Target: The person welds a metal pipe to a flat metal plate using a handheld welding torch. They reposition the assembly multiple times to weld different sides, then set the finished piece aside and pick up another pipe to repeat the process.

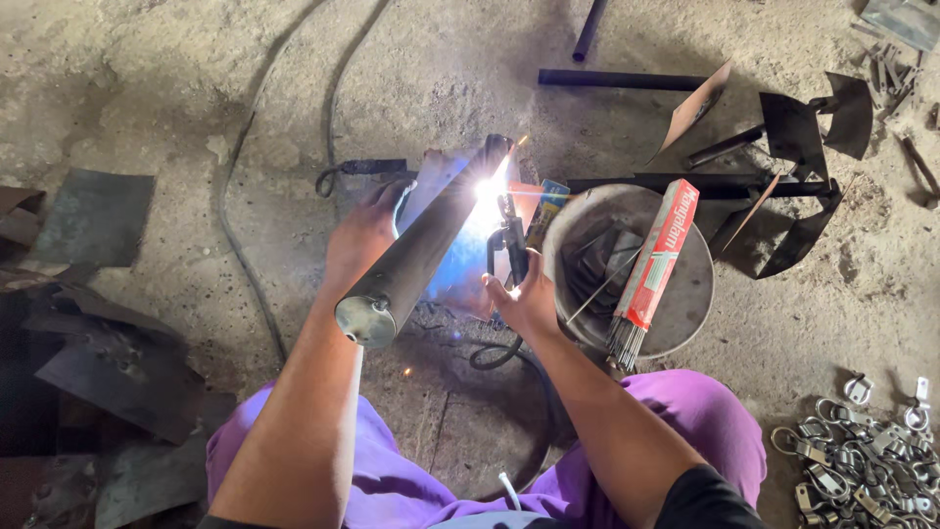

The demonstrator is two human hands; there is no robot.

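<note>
Head view | left hand (364,233) wrapped round steel pipe (416,250) | right hand (529,302) clenching electrode holder (511,245)

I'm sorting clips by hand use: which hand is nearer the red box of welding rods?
Right. The right hand, gripping the electrode holder, sits just left of the red box; the left hand is farther left, beyond the metal pipe.

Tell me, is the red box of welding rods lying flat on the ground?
No. The red box of welding rods rests tilted across the rim of the round metal pan, with its rod ends sticking out at the near edge.
</note>
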